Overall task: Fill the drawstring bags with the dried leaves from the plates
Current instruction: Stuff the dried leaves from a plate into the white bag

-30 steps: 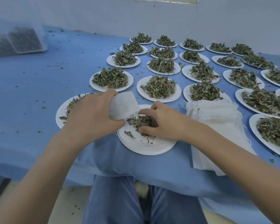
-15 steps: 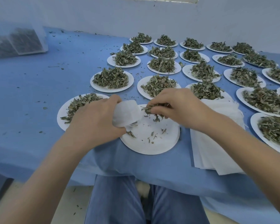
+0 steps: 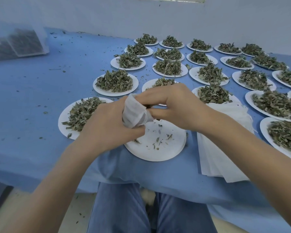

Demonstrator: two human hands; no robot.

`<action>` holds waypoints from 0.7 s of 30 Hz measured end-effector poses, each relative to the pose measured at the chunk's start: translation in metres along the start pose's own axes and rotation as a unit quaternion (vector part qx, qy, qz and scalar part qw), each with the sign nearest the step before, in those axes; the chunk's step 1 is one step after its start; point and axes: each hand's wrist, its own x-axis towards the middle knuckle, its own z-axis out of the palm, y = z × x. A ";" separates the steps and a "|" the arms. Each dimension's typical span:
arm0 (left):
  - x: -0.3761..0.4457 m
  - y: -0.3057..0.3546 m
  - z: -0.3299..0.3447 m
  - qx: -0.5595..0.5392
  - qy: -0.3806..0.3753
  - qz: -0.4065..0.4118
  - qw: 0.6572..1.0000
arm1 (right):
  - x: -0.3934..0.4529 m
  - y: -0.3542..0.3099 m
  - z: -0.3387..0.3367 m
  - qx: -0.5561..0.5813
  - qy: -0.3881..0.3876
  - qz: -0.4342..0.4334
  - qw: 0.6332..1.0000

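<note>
while left hand (image 3: 106, 130) grips soft white bag (image 3: 135, 113) | right hand (image 3: 171, 105) pinches leaves

**Blue table, crowded with plates**

A table (image 3: 40, 91) under a blue cloth carries rows of white plates (image 3: 115, 91), each heaped with dried leaves (image 3: 115, 80). At the near edge sits one plate (image 3: 158, 148) holding only crumbs, and to its left another (image 3: 64, 118) with a flatter spread of leaves. Just right of the near plate lies a stack of white bags (image 3: 222, 148), overhanging the table edge. Leaf bits (image 3: 57, 69) speckle the cloth. A clear container (image 3: 17, 42) of dark material stands far left.
</note>
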 end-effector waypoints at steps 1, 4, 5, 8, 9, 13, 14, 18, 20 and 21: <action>0.000 -0.001 0.000 -0.016 0.002 -0.008 1.000 | 0.001 0.000 -0.003 0.001 -0.031 0.001 1.000; 0.001 -0.005 -0.001 -0.027 0.024 -0.023 0.999 | 0.002 0.001 -0.008 -0.019 -0.095 -0.008 0.995; 0.001 -0.005 -0.001 -0.028 0.029 -0.021 0.999 | 0.002 0.002 -0.008 -0.037 -0.093 -0.010 0.995; 0.001 0.000 -0.001 -0.027 0.026 -0.014 0.999 | 0.003 0.004 -0.004 -0.083 -0.024 0.015 0.996; 0.001 0.002 0.000 -0.026 0.023 -0.016 0.999 | 0.003 0.004 -0.002 -0.081 0.004 0.025 0.996; 0.002 0.010 0.003 -0.004 0.034 -0.006 0.999 | 0.001 0.004 0.010 -0.024 0.073 0.048 0.996; 0.002 0.013 0.004 -0.003 0.034 -0.001 0.999 | 0.001 0.003 0.012 -0.011 0.072 0.060 0.995; 0.002 0.014 0.004 0.011 0.010 0.009 1.000 | 0.005 0.005 0.003 0.009 -0.069 0.076 0.995; 0.002 0.011 0.002 0.019 -0.005 0.009 1.000 | 0.003 0.006 -0.004 0.048 -0.134 0.068 0.988; 0.002 0.009 0.001 0.024 -0.011 0.010 1.000 | 0.002 0.007 -0.006 0.060 -0.137 0.071 0.986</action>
